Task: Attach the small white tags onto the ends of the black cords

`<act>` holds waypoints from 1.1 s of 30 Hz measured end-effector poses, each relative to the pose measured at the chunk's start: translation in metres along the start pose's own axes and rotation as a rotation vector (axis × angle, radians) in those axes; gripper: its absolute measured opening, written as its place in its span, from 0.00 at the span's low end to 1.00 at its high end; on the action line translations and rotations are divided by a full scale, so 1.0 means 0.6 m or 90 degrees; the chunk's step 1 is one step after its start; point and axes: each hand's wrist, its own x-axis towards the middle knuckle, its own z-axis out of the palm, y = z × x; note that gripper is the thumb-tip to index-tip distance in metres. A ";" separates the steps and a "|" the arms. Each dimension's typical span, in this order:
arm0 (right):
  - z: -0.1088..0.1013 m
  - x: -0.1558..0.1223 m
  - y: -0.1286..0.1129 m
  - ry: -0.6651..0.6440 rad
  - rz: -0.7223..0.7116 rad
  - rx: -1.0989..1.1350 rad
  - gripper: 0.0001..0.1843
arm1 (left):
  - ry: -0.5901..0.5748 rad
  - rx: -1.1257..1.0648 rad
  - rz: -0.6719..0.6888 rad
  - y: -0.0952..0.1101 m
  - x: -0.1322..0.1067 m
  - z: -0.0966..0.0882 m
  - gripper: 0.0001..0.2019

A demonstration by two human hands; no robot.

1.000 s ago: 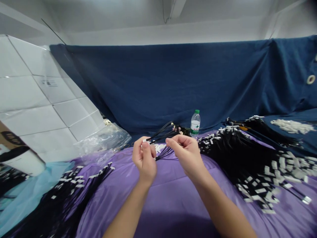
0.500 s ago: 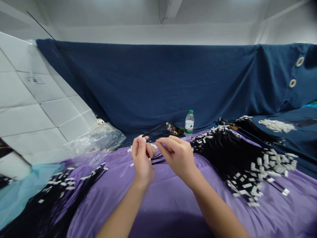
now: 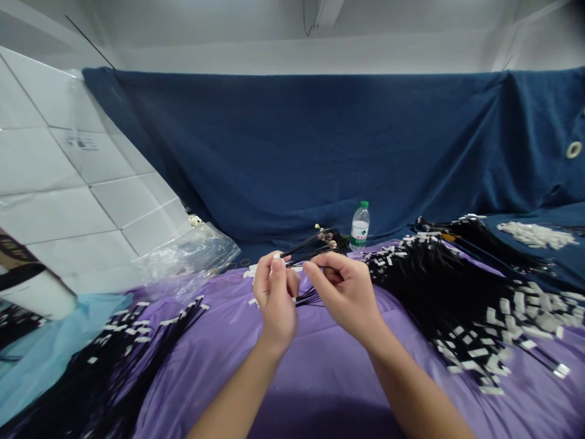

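Observation:
My left hand (image 3: 275,299) and my right hand (image 3: 343,292) meet above the purple cloth (image 3: 315,372). Both are closed in a pinch on a small bundle of thin black cables (image 3: 307,246) that fans out away from me, its far ends tipped with small connectors. A white tag shows at my left fingertips. More black strands stick out below, between the two hands. A few loose white tags (image 3: 250,273) lie on the cloth just beyond my left hand.
A big heap of black cables with white tags (image 3: 461,305) covers the right side, another heap (image 3: 114,360) lies at the lower left. A water bottle (image 3: 360,227) stands behind the hands. Clear plastic bag (image 3: 187,256), white boxes (image 3: 68,201), white parts pile (image 3: 537,235), blue cloth backdrop (image 3: 320,146).
My hands stay pinched on the bundle and have drifted slightly right in the picture. The camera view has swung a little between frames.

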 end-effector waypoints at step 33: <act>-0.188 -0.078 0.110 0.408 0.133 0.427 0.22 | -0.094 -0.109 -0.279 -0.098 -0.110 0.229 0.17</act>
